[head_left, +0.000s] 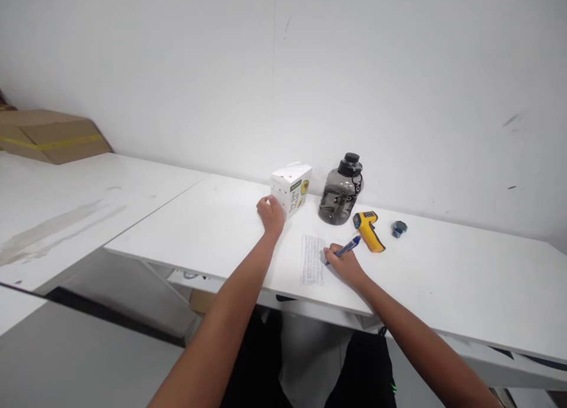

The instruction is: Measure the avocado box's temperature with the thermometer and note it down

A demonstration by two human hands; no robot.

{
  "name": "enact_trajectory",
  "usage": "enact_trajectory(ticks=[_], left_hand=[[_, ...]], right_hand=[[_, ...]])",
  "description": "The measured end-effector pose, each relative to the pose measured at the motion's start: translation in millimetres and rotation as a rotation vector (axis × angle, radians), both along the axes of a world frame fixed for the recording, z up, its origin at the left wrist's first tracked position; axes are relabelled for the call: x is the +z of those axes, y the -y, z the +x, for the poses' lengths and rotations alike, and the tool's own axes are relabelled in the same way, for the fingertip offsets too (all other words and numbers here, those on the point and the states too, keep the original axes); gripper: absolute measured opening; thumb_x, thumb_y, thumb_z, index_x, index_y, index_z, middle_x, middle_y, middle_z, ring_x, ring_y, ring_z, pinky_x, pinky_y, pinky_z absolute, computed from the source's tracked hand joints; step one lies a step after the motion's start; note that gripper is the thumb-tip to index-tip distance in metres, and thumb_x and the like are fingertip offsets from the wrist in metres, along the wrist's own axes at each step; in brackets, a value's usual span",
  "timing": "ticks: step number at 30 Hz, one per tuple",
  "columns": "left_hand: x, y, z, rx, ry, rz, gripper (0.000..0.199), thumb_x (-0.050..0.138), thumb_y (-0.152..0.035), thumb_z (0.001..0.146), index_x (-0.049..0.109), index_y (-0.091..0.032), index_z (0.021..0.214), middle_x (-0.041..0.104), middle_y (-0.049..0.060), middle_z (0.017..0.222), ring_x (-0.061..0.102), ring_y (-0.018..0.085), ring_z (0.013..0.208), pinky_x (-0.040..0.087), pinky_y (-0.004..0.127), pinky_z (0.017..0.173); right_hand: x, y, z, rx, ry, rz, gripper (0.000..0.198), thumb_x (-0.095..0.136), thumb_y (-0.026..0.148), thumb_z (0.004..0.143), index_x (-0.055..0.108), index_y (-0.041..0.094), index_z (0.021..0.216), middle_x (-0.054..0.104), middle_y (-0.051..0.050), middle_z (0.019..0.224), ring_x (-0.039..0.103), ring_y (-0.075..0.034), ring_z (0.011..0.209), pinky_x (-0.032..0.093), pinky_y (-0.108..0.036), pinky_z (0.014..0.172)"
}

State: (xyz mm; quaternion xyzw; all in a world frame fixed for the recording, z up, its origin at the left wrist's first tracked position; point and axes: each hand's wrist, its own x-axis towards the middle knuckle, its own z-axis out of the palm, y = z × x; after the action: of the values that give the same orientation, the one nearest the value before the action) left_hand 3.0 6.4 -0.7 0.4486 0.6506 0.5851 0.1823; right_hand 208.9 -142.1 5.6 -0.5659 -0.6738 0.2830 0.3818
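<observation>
My right hand (345,265) is closed around a blue pen (349,246), its lower end down at the right side of a sheet of paper (312,260). Dense lines of handwriting cover the sheet's left part, and my hand hides some of its right side. Against the lower left edge of a white carton (292,189) is my left hand (271,215), fingers curled at the carton's side. The carton stands upright, with avocado pictures and "Super Meal" lettering on it.
A large grey see-through water bottle (339,195) with a black cap stands behind the paper. To its right lie a yellow infrared thermometer (371,231) and a small dark blue-green object (398,228). A taped cardboard box (57,136) sits far left, by the wall.
</observation>
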Motion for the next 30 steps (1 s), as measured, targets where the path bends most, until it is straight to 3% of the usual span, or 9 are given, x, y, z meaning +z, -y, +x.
enact_trajectory(ticks=[7,13,18,25,30], left_hand=[[0.5,-2,11,0.013,-0.167,0.022,0.045,0.028,-0.038,0.099,0.050,-0.008,0.124,0.054,0.024,0.127,0.042,0.031,0.133,0.025,0.053,0.114],[-5.5,-5,22,0.142,-0.313,-0.042,0.058,0.036,-0.049,0.095,0.047,-0.005,0.130,0.046,0.032,0.138,0.017,0.040,0.148,0.010,0.067,0.114],[-7.4,-7,25,0.139,-0.372,-0.138,0.066,0.038,-0.053,0.093,0.043,-0.005,0.137,0.037,0.032,0.147,0.008,0.040,0.150,-0.003,0.069,0.114],[-4.5,-6,22,0.072,-0.443,-0.249,0.087,0.048,-0.063,0.085,0.034,0.000,0.144,0.028,0.035,0.153,0.001,0.040,0.151,-0.008,0.069,0.112],[-4.8,-8,22,0.039,-0.468,-0.297,0.103,0.054,-0.070,0.077,0.027,0.001,0.147,0.021,0.037,0.154,-0.005,0.042,0.150,-0.002,0.073,0.111]], right_hand=[[-2,-1,-1,-0.016,-0.029,0.023,0.040,0.048,0.048,0.080,0.028,0.025,0.054,0.033,0.005,0.051,0.037,-0.014,0.054,0.032,-0.027,0.053],[-4,-4,-2,-0.034,0.019,0.040,0.037,0.045,0.046,0.080,0.029,0.025,0.055,0.033,0.005,0.052,0.038,-0.014,0.053,0.030,-0.028,0.053],[0,-2,-2,-0.021,0.006,0.039,0.039,0.047,0.046,0.080,0.027,0.025,0.055,0.031,0.006,0.051,0.035,-0.013,0.052,0.029,-0.027,0.052],[-4,-3,-1,-0.059,0.007,0.053,0.039,0.046,0.044,0.081,0.025,0.025,0.055,0.027,0.006,0.052,0.034,-0.013,0.052,0.029,-0.028,0.053],[-4,-3,-2,-0.045,0.047,0.059,0.038,0.045,0.043,0.081,0.024,0.025,0.054,0.027,0.006,0.051,0.033,-0.013,0.051,0.027,-0.028,0.053]])
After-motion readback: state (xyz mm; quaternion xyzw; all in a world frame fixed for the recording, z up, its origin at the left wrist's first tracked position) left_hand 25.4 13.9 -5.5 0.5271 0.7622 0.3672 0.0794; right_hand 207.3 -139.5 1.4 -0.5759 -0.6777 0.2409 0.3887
